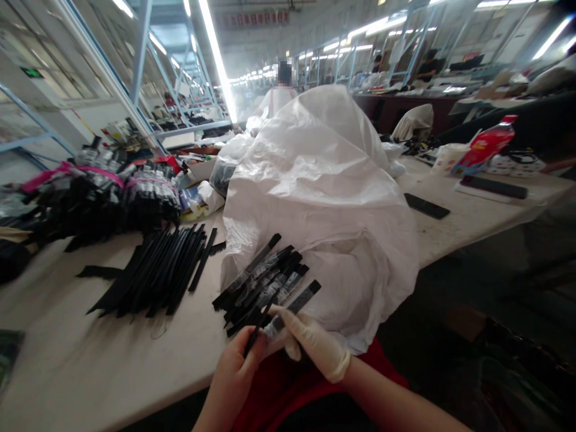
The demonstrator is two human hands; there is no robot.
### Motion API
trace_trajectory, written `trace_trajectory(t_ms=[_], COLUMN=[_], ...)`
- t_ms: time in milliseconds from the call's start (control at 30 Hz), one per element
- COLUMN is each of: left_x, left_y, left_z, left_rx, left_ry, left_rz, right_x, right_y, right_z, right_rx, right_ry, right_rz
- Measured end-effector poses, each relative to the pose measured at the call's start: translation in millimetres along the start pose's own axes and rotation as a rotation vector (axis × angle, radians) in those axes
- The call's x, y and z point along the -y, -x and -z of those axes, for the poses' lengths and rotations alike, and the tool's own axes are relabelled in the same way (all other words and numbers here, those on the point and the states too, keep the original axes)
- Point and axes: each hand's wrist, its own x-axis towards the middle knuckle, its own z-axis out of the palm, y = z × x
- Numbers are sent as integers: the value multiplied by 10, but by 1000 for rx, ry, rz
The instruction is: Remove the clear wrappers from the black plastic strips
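Cluttered pale worktop (193,355) under rows of tube lights (217,57)

At the near edge, the bare left hand (236,365) angles up, fingers pinched on a black strip (258,329); the gloved right hand (317,347) slants in beside it, fingers clamped on a clear sleeve (274,327). Wrapped strips (265,279) lie just beyond, before a white sack (315,180), loose strips (157,270) to their left. Farther, lettering on a red bottle (488,144) and a distant sign (256,18) is too blurred to read.
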Motion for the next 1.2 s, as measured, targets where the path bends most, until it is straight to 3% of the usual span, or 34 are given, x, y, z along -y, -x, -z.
trace_trajectory(t_ms=[133, 267, 367, 467, 633, 700, 833, 1033, 1200], left_x=[49, -54, -165, -193, -54, 0, 15, -48, -118], left_y=[43, -79, -353, -718, -1097, -1095, -942, -631, -346], left_z=[12, 52, 244, 389, 282, 250, 305, 385, 331], left_rx=[6, 12, -109, -287, -359, -380, -409, -371, -305], left_ry=[-95, -209, -479, -809, -993, -1009, -1058, -962, -488], left_rz=[-4, -53, -97, -239, -340, -338, -341, -291, -220], right_x=[63, -23, -42, 17, 144, 214, 395, 534, 501], right_y=[6, -47, -137, -201, -174, -166, -297, -660, -496], right_z=[96, 1, 89, 307, 703, 898, 1274, 1425, 1376], right_rx=[-112, -8, -92, -208, -366, -498, -724, -731, -683], right_ry=[-131, -2, -33, -24, 165, 322, 857, 1237, 1135], right_rz=[61, 20, 132, 179, 127, 146, 240, 105, 106])
